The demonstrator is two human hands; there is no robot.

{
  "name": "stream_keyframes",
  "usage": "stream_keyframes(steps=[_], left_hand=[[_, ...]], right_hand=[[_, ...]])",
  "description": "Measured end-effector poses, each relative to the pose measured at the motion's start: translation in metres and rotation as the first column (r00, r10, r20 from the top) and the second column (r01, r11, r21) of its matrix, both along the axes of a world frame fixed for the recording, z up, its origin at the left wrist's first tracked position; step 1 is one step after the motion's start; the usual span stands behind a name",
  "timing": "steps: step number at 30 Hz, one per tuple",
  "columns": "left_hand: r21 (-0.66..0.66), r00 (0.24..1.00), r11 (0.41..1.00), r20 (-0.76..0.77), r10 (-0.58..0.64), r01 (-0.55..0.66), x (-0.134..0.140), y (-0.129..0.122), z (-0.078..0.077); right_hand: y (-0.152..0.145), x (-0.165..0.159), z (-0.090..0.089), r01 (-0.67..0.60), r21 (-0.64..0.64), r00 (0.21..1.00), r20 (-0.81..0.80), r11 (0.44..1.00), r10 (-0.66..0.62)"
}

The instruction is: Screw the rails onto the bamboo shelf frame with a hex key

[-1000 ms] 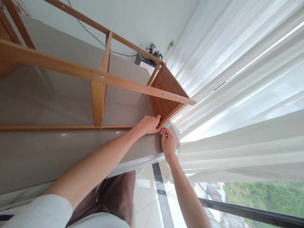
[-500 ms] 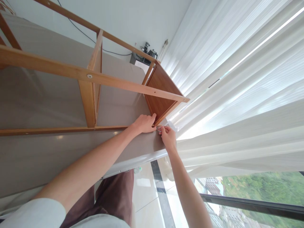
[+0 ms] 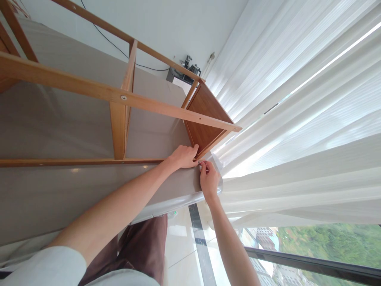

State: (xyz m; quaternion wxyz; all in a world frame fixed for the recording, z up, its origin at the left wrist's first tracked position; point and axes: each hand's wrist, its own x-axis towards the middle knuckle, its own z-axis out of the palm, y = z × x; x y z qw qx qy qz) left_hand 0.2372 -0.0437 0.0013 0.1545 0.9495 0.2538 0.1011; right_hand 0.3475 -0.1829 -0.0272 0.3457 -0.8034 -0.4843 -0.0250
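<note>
A wooden shelf frame lies on its side on a grey-covered table. My left hand is closed on its lower right corner, the thumb side against the end panel. Just right of it, my right hand pinches a small metal piece against the outer face of the bottom rail. Fingers hide most of that piece, so its exact kind cannot be made out. A round screw head shows in the upper rail, by the middle shelf.
The grey tabletop ends in a clear-covered edge near my legs. White curtains hang close on the right, beside a window. A dark kettle stands behind the frame, and a black cable runs along the wall.
My right hand has turned and its fingers are curled more tightly at the corner. My left hand keeps its place on the frame. The whole view has shifted slightly.
</note>
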Motion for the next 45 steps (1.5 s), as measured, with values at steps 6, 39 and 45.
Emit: stream_keyframes(steps=[6, 39, 45], left_hand=[[-0.005, 1.0, 1.0, 0.012, 0.0, 0.0, 0.0, 0.001, -0.001], [0.015, 1.0, 1.0, -0.003, 0.002, -0.002, 0.0, 0.001, 0.0], [0.001, 1.0, 1.0, -0.007, 0.005, -0.005, -0.001, 0.001, 0.002]], right_hand=[[0.004, -0.007, 0.005, -0.033, -0.033, 0.999, 0.022, 0.999, 0.034], [0.003, -0.003, -0.003, 0.052, 0.07, 0.994, -0.097, 0.996, -0.045], [0.002, -0.006, -0.001, 0.007, 0.039, 1.0, 0.019, 0.999, -0.007]])
